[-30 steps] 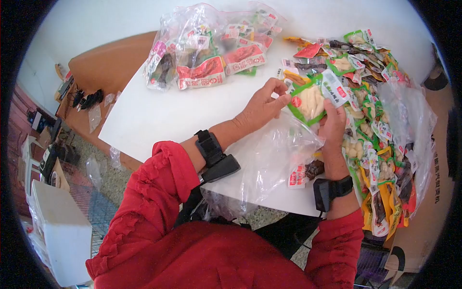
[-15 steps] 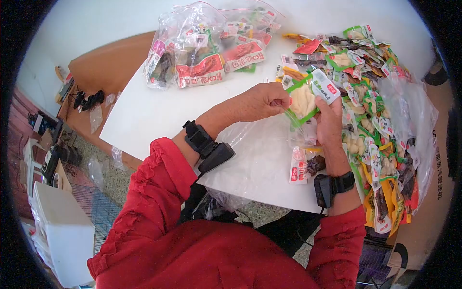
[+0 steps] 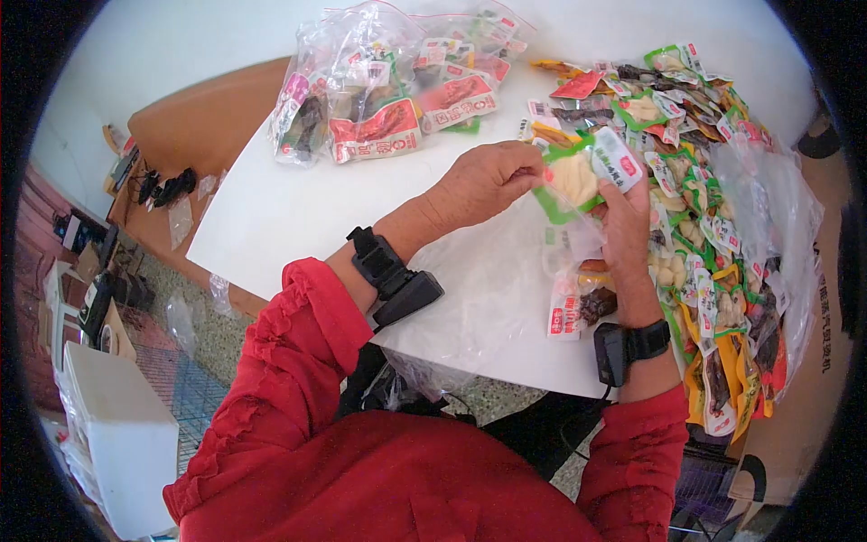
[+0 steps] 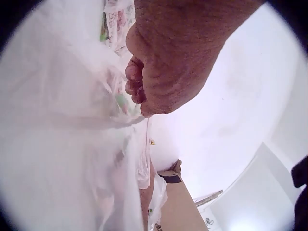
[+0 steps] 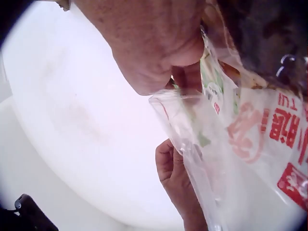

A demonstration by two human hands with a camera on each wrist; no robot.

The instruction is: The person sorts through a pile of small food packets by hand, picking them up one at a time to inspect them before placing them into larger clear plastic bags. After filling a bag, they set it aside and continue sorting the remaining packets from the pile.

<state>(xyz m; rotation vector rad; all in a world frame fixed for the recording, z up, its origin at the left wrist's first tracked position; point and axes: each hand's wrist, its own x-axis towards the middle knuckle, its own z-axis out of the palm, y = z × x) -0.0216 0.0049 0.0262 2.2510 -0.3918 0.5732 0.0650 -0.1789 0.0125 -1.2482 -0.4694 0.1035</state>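
Note:
My left hand [image 3: 483, 185] has its fingers curled and pinches the rim of a clear plastic bag [image 3: 506, 271], which hangs towards me over the white table. In my right hand [image 3: 625, 230] is a green-edged food packet [image 3: 571, 181] with pale pieces inside and a white label, held at the bag's mouth, thumb on its front. The right wrist view shows that hand [image 5: 154, 48] right at the bag's rim. A packet with dark food and red print [image 3: 567, 312] lies below it and shows large in that view.
A heap of mixed food packets [image 3: 695, 235] covers the table's right side, with a crumpled clear bag [image 3: 777, 217] along it. Filled clear bags [image 3: 370, 99] stand at the back of the white table [image 3: 244, 217]. A cardboard box [image 3: 813, 397] is at the far right.
My left fingers have gone from loosely spread beside the packet to curled on the bag's rim. The packet shifted left, then slightly back right. The bag's film has shifted.

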